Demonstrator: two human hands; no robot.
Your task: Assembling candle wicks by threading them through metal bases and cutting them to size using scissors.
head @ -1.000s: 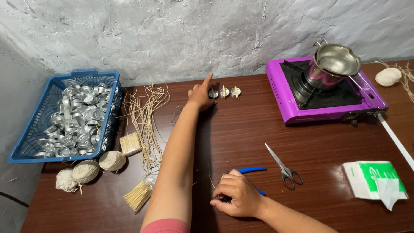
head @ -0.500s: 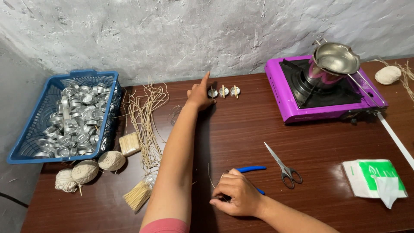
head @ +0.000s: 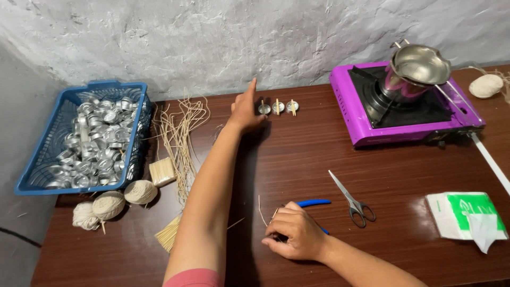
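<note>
Head view: left hand (head: 245, 110) stretched far across the dark tabletop (head: 297, 154), index finger out, thumb side touching the nearest of three small metal cups (head: 277, 107) (each with a little stick across it). Right hand (head: 297, 232) near the front edge, curled loosely over blue-handled pliers (head: 311, 203) and a thin wick (head: 261, 211). Scissors (head: 350, 196) just right of that. Blue basket (head: 32, 170) of cups far left, purple stove (head: 361, 135) far right.

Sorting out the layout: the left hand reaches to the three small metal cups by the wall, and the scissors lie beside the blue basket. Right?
Not quite. In the head view the scissors lie near the right hand, far from the blue basket. The left hand does reach to the three small metal cups.
</note>
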